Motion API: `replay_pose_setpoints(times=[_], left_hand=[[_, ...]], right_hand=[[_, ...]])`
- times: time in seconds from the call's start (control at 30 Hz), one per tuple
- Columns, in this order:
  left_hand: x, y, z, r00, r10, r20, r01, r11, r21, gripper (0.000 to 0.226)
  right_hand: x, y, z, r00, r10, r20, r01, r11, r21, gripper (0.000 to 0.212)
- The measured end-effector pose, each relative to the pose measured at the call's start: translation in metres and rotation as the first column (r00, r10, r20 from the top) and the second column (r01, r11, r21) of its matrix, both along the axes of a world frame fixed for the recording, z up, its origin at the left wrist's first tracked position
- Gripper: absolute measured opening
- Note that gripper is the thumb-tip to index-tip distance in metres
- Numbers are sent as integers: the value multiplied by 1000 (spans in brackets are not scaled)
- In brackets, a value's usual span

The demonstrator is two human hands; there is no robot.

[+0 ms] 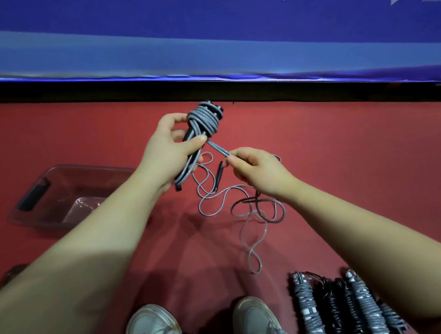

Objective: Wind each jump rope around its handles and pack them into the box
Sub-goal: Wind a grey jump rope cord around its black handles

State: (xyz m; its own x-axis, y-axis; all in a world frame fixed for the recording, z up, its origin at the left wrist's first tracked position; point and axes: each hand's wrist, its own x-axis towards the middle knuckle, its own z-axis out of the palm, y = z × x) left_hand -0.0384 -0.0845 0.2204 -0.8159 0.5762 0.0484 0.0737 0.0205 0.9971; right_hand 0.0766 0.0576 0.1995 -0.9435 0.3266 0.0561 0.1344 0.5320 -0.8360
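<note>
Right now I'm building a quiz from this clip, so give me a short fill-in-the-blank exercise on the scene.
1. The left hand grips the handles, wrapped in ____ rope.
2. The right hand pinches the rope's ____ end.
3. The clear box lies on the ____ floor.
4. The wound ropes lie beside the person's ____ shoe.

Missing words: grey; free; red; right

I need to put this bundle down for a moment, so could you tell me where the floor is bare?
Bare red floor lies right of the loose rope, and between the clear box and the black wall strip. Crowded: the wound ropes at lower right.
</note>
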Motion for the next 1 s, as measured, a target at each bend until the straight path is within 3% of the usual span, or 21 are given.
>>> replay_pose_setpoints(times=[0.17,0.3,0.43,0.63,0.73,0.8,0.83,0.87,0.9,0.93,0.97,1.0], left_hand=[[-12,0,-4,994,95,-58,-98,995,-33,35],[-16,-1,-14,988,57,-144,-81,983,-165,35],[-12,-3,-16,999,34,-33,-39,986,-161,21],[-13,-6,-13,995,49,84,-42,996,-78,18],[-12,-5,-15,993,53,109,-42,995,-93,19],[-10,-5,-14,991,38,131,-28,997,-78,19],[-8,-5,-13,990,31,136,-22,998,-67,17],[-6,-4,-12,990,26,136,-19,998,-52,13],[-5,-3,-10,991,26,134,-22,999,-33,9],[-4,-2,-7,991,31,130,-30,999,-13,7],[-3,0,-5,992,34,124,-35,999,5,9],[-2,2,-3,993,29,116,-31,999,15,10]], right_hand=[[9,-1,11,997,-6,73,8,999,-31,28],[12,1,28,996,-14,89,-6,974,226,25],[15,-2,34,999,-4,37,-16,855,519,24],[19,-3,31,999,-39,-27,48,849,527,26],[17,0,31,997,-60,-48,76,687,723,36],[15,7,32,991,-31,-131,127,534,836,25],[14,11,31,982,-30,-185,174,513,840,23],[13,16,30,980,-67,-188,195,517,833,23],[11,19,28,986,-106,-131,168,584,794,24],[9,21,24,990,-133,-42,125,716,687,26],[8,22,21,988,-136,77,88,893,442,28],[8,21,19,979,-107,171,97,993,71,32]])
